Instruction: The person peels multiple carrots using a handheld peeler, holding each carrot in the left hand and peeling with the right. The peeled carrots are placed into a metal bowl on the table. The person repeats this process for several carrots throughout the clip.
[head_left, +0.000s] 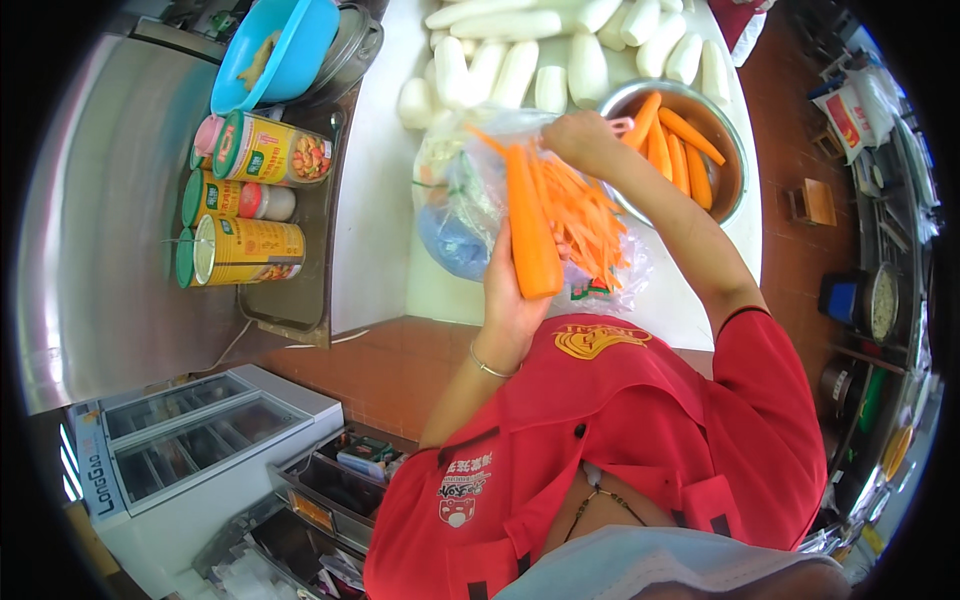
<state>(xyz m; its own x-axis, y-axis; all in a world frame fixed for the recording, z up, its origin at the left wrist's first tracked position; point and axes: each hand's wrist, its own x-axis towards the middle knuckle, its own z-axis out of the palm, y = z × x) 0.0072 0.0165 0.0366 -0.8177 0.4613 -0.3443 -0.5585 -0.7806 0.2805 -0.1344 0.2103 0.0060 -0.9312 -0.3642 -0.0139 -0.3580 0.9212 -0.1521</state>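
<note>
My left hand (512, 281) is wrapped around a large peeled carrot (534, 232), held over the work table. Beyond its far end, my right hand (585, 142) grips a pink-handled peeler (621, 126); its blade is hidden. A thin orange strip (486, 139) hangs in the air near the carrot's tip. Orange carrot peelings (581, 217) are heaped on clear plastic bags (480, 180) under my hands. To the right, a steel bowl (742, 180) holds several peeled carrots (679, 161). Several peeled white radishes (510, 71) lie across the far part of the table.
The white table (375, 187) spans the space before me. At left, seasoning tubs (251, 247) stand on a dark tray (289, 307), with a blue plastic basin (277, 52) behind them. A glass-topped chest freezer (210, 442) is at lower left, and a wooden stool (814, 202) stands on the tiled floor at right.
</note>
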